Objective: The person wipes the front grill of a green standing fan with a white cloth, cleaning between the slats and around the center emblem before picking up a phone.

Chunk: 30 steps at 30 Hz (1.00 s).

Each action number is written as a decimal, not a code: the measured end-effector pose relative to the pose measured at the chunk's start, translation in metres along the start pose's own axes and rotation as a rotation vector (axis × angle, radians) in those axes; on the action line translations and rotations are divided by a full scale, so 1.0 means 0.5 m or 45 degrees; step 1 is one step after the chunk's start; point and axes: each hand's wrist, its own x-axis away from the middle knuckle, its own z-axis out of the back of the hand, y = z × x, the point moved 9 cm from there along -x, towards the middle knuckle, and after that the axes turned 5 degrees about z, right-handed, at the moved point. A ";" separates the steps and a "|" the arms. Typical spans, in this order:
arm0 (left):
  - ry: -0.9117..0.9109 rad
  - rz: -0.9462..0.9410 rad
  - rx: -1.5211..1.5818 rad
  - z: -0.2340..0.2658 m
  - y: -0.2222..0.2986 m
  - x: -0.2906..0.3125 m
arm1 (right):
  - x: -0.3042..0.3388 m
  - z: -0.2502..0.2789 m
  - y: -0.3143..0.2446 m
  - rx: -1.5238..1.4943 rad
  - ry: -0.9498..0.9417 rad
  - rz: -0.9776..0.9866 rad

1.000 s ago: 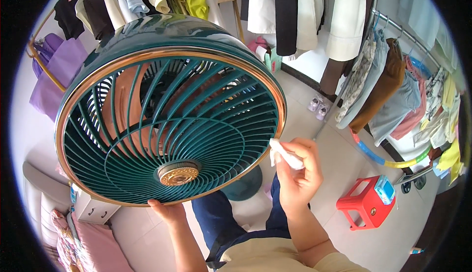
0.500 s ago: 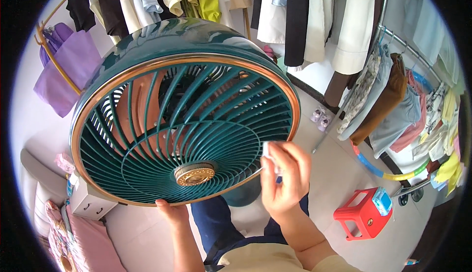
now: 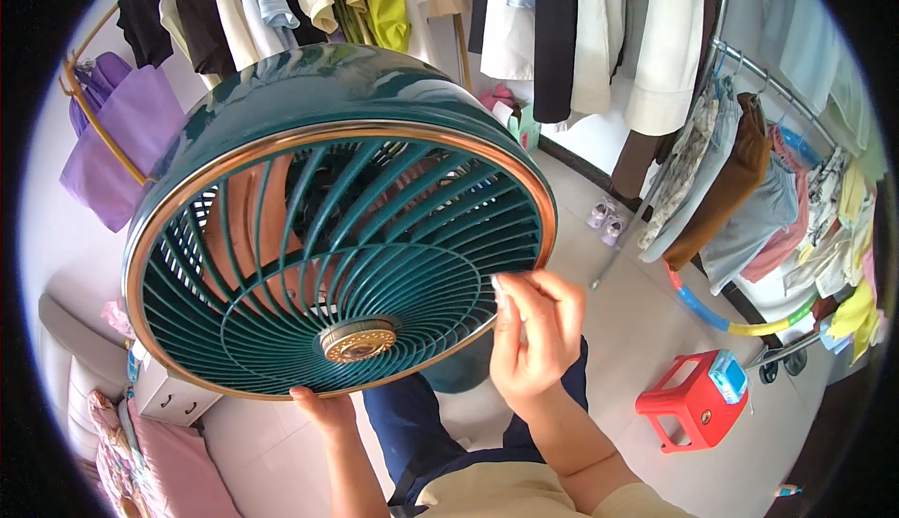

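A dark green electric fan [image 3: 449,331] with a copper-coloured rim and gold centre cap fills the middle, its front grille tilted up toward me. Copper-coloured blades [image 3: 245,223] show behind the curved ribs. My left hand [image 3: 323,412] grips the lower rim; its thumb lies on the edge and the other fingers are hidden underneath. At the grille's right side, my right hand [image 3: 538,335] is closed in a pinch on a small white wipe [image 3: 499,286]. Mostly covered by the fingers, the wipe is by the ribs just inside the rim; I cannot tell whether it touches them.
A red stool [image 3: 691,404] carrying a blue pack [image 3: 728,376] stands at the lower right. Clothes hang on racks at the back and right, above a multicoloured hoop [image 3: 749,329]. At left are a purple bag [image 3: 122,148], a white drawer cabinet [image 3: 178,396] and a pink-covered bed [image 3: 178,452].
The fan has shifted slightly left and down in view. My right hand has moved a little left, its fingers drawn closer together, and less of the wipe shows. The left hand keeps its hold.
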 end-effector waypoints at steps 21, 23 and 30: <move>0.130 -0.051 -0.024 -0.013 0.018 -0.013 | 0.010 0.021 0.032 0.054 -0.113 -0.147; 0.160 -0.035 -0.012 0.002 0.016 -0.015 | 0.007 0.026 0.033 0.031 -0.121 -0.202; 0.182 0.003 0.059 -0.032 0.024 -0.004 | 0.080 0.007 0.097 -1.167 -0.076 -0.949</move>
